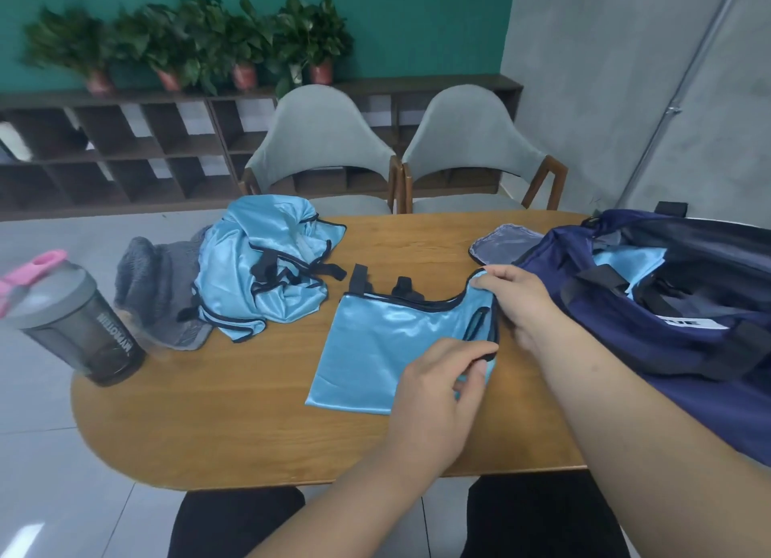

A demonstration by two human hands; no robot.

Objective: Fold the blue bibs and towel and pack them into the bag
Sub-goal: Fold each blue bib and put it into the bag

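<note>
At the left a shaker bottle (79, 319) stands by the crumpled grey towel (154, 294) and a heap of blue bibs (258, 265) — none of it folded yet. Right of the heap one bib (375, 349) lies flat. The left hand (438, 386) pinches its near right edge, and the right hand (521, 303) pinches the far strap corner. This looks like a fold in half — next, both corners should travel left together, edges aligned. At the right the navy bag (667, 328) gapes open with blue cloth inside. The counter (250, 424) is oval wood; grey chairs (321, 140), shelving and potted plants (187, 44) stand beyond.
</note>
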